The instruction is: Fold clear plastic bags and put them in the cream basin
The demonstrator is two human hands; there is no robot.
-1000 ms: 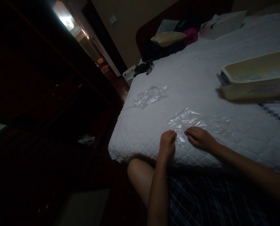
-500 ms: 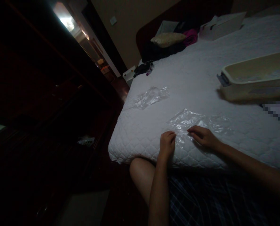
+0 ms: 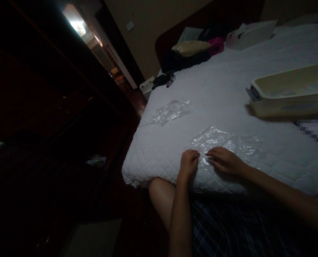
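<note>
A clear plastic bag lies crinkled near the front edge of the white quilted bed. My left hand pinches the bag's near left edge between thumb and fingers. Close beside it, my right hand reaches over the same edge with fingers bent and slightly parted at the tips; whether it grips the plastic is not clear. A second clear plastic bag lies crumpled on the bed, beyond my left hand.
A cream storage bin with a grey latch stands at the right, with clear plastic inside. Farther back are a white box, a pale filled bag and a magenta roll. A dark wooden cabinet rises at the left.
My right hand has moved left, closer to my left hand, along the bag's edge. My left hand stays at nearly the same place.
</note>
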